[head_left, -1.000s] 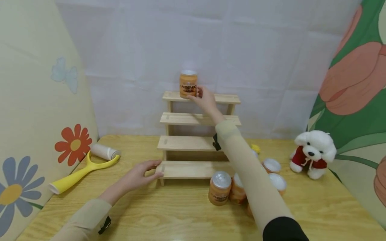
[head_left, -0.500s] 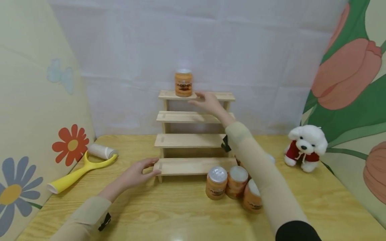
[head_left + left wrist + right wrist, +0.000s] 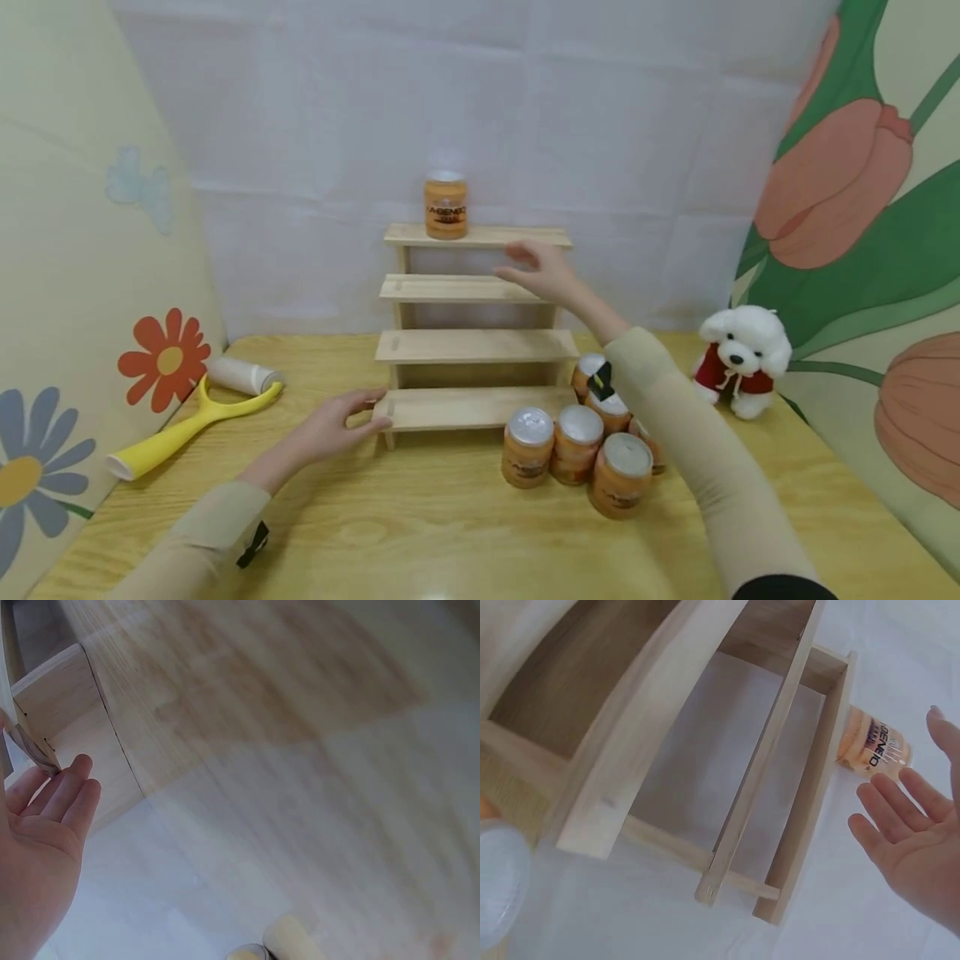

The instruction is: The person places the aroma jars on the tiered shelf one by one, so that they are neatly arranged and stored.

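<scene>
A four-step wooden shelf rack point(image 3: 472, 346) stands on the table. One orange can point(image 3: 446, 207) with a silver lid is upright on its top step, left of the middle. My right hand point(image 3: 543, 271) is in the air before the upper steps, holding nothing; the right wrist view shows its fingers spread, apart from the can point(image 3: 874, 742). With fingers and thumb, my left hand point(image 3: 330, 429) holds the left end of the lowest step. Several more orange cans point(image 3: 527, 450) stand upright at the rack's front right corner, some partly hidden by the right sleeve.
A yellow slingshot-shaped handle point(image 3: 195, 425) with a grey-white roll point(image 3: 243, 376) lies at the left of the table. On the right sits a white plush dog point(image 3: 742, 358) in a red jacket. Behind the rack hangs a white cloth point(image 3: 337, 125); flower-printed panels point(image 3: 832, 192) flank the table.
My right hand has let go of the can on the top step and drawn back right and down. The left hand stays at the lowest step. The head view has shifted slightly.
</scene>
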A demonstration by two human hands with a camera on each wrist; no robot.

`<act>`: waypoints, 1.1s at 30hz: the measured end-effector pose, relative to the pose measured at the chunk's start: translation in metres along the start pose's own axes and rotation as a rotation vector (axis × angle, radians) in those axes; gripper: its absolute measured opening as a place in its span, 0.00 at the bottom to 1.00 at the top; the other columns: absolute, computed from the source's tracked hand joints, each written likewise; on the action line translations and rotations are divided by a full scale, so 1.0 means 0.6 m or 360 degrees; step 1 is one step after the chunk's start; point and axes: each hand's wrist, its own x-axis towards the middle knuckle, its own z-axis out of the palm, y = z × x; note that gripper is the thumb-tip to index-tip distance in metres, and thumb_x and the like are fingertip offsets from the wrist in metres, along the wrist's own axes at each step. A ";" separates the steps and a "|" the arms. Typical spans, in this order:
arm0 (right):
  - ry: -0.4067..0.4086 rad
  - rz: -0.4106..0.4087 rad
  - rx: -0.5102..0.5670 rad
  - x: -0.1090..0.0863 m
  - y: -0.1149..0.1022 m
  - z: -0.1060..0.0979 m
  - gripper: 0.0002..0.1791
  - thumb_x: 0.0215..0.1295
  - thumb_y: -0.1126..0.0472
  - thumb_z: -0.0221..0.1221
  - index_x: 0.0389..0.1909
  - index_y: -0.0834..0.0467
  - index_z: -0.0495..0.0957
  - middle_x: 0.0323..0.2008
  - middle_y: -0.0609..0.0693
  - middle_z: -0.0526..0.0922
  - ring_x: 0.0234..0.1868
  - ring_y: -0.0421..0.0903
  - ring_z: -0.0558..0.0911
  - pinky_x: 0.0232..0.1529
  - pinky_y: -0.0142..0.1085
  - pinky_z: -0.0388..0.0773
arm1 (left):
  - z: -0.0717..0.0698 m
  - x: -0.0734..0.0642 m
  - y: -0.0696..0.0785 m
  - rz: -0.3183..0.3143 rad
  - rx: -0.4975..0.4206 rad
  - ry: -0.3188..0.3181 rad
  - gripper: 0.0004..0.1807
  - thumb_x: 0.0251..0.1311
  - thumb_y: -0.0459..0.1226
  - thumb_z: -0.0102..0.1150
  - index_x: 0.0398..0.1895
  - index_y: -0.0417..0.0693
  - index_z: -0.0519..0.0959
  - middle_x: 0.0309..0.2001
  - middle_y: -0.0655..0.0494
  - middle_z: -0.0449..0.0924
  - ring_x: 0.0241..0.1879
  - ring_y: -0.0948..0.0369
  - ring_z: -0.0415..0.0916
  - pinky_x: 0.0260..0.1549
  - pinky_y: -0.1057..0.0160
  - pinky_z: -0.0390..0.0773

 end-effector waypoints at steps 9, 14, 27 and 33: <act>0.0003 -0.0104 0.0073 -0.068 0.020 -0.029 0.25 0.65 0.58 0.59 0.60 0.65 0.70 0.60 0.60 0.73 0.62 0.54 0.72 0.66 0.43 0.67 | -0.007 0.010 -0.005 -0.0025 0.0026 0.0005 0.33 0.63 0.50 0.55 0.63 0.34 0.67 0.61 0.36 0.70 0.56 0.42 0.72 0.56 0.45 0.74; 0.0007 -0.0128 0.0091 -0.109 0.035 -0.034 0.26 0.63 0.60 0.60 0.59 0.67 0.70 0.59 0.62 0.74 0.61 0.56 0.72 0.66 0.46 0.67 | -0.006 0.015 -0.008 -0.0009 0.0041 0.0005 0.33 0.63 0.50 0.55 0.63 0.35 0.68 0.61 0.37 0.70 0.55 0.43 0.73 0.55 0.47 0.75; 0.0034 -0.0151 -0.0031 -0.243 0.083 -0.028 0.28 0.62 0.59 0.61 0.62 0.63 0.67 0.60 0.60 0.73 0.61 0.55 0.73 0.63 0.48 0.70 | 0.003 0.020 -0.010 -0.0011 0.0009 -0.0015 0.34 0.63 0.50 0.56 0.62 0.34 0.68 0.60 0.36 0.70 0.55 0.43 0.73 0.55 0.47 0.75; 0.0038 -0.0143 -0.0050 -0.294 0.106 -0.025 0.27 0.63 0.60 0.60 0.61 0.63 0.68 0.58 0.61 0.74 0.59 0.56 0.75 0.58 0.50 0.74 | 0.000 0.019 -0.009 -0.0014 0.0010 -0.0002 0.33 0.63 0.49 0.56 0.62 0.33 0.68 0.60 0.36 0.70 0.55 0.42 0.73 0.55 0.47 0.75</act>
